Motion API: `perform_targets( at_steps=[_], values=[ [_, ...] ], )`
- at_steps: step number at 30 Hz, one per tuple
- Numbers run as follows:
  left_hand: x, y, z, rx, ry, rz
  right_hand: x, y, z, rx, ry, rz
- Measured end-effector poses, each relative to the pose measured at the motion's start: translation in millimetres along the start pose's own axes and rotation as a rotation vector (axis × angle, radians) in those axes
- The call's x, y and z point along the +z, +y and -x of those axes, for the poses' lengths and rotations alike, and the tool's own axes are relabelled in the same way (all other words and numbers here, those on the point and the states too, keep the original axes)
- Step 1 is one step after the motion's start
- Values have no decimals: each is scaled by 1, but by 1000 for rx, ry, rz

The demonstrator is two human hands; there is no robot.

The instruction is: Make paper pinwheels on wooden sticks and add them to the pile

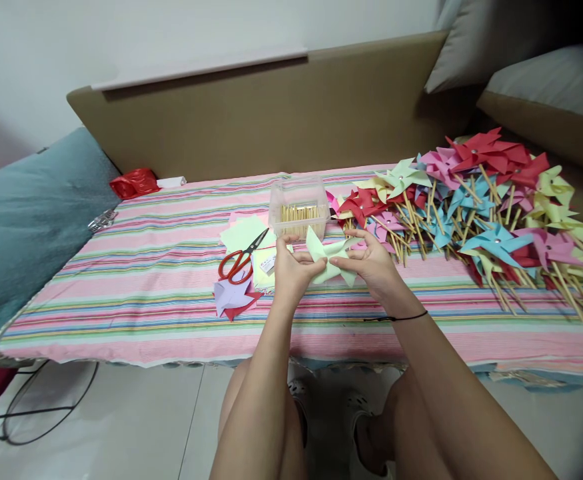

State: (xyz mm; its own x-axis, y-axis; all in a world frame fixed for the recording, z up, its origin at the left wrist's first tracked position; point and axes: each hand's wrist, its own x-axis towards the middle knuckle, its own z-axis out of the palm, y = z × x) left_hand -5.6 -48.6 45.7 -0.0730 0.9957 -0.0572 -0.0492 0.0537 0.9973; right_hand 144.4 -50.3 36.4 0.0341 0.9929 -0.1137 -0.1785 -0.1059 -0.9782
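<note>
Between my two hands is a pale green paper pinwheel [335, 253], its blades folded toward the middle. My left hand [294, 267] pinches its left side, thumb near the centre. From the right, my right hand [375, 265] grips it, thumb also close to the centre. No stick shows on this pinwheel. Just beyond my hands stands a clear plastic box [298, 200] with many thin wooden sticks [301, 215] in it. Left of my left hand, red-handled scissors [240, 259] lie across a stack of green paper [244, 235].
A purple cut paper piece [231, 295] lies on red paper near the scissors. Many finished pinwheels on sticks [471, 207] are heaped at the right. A red plastic bag [135, 183] and a blue cushion [41, 220] are at the left. Striped cloth [136, 287] covers the seat.
</note>
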Motion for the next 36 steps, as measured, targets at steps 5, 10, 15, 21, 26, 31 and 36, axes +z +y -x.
perform_targets(
  at_steps=[5, 10, 15, 21, 26, 31, 36],
  values=[
    [-1, -3, -1, 19, 11, -34, 1, 0, -1, -10, 1, 19],
    [-1, -3, 0, 22, 13, -45, 2, -1, 0, -18, 23, 19],
    [-1, -3, -1, 21, 14, -58, 2, 1, -1, -17, 39, 39],
    [-1, -3, -2, -28, -68, 21, 1, 3, -3, -11, 44, 77],
    [-4, -1, -1, -27, -73, 15, 3, 2, -2, -15, 37, 78],
    [-5, -2, 0, 41, 5, -96, 8, -2, 2, -17, 12, 72],
    [-10, -1, -1, 35, 137, -64, 3, 6, -10, -133, 11, 81]
  ],
)
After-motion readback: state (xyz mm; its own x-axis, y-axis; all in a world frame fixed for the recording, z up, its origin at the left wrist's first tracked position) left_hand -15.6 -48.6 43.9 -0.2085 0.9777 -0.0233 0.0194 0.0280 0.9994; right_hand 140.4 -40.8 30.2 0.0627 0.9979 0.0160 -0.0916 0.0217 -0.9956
